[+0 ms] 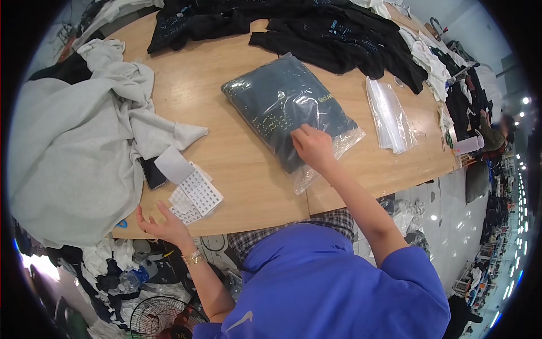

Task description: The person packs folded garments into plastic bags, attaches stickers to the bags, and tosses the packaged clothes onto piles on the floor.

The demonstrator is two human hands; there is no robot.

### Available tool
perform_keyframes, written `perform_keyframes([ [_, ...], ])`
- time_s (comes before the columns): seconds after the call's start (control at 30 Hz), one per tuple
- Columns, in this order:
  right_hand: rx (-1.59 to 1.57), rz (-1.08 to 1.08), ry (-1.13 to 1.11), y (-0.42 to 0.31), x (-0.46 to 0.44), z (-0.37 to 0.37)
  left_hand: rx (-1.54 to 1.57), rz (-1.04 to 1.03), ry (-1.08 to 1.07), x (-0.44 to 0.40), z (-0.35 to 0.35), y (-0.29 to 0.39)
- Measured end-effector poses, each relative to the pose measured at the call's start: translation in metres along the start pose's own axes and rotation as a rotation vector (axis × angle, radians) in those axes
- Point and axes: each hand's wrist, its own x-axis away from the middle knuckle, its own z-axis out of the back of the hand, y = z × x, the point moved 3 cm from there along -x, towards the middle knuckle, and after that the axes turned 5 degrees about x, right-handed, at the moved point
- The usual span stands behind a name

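Note:
A folded dark garment in a clear plastic bag [282, 107] lies flat on the table, with yellowish print showing through. My right hand [314, 148] rests on the lower part of this bag, its fingers curled and pressed together at the surface. Whatever the fingertips pinch, if anything, is hidden. Near the table's front edge, my left hand [166, 227] is open with fingers apart and holds nothing. Just beyond it lie sheets of small printed stickers [199, 192], overlapping one another, with a plain white piece of paper [173, 164] beside them.
A heap of light grey fabric [79, 147] covers the table's left side, next to a dark phone [153, 173]. Black printed garments [339, 37] lie along the back. Clear plastic bags [389, 116] rest at the right. Below the front edge stands a fan [161, 316].

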Motion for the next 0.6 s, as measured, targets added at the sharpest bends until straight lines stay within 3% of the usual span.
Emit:
perform_keyframes([
  [0.13, 0.152, 0.146, -0.310, 0.003, 0.016, -0.017, 0.106, -0.014, -0.029, 0.004, 0.000, 0.021],
  [0.23, 0.197, 0.251, -0.223, 0.001, 0.021, -0.010, 0.113, 0.000, -0.054, 0.010, 0.004, 0.019],
  [0.33, 0.018, 0.223, -0.266, 0.015, 0.022, -0.009, 0.108, 0.006, -0.057, 0.017, 0.006, 0.008],
  [0.43, -0.159, 0.008, -0.277, 0.018, 0.013, -0.005, 0.120, -0.002, -0.058, 0.020, 0.005, 0.007],
  [0.6, -0.014, 0.132, -0.336, 0.017, 0.015, -0.020, 0.157, 0.006, -0.092, 0.016, 0.004, 0.014],
])
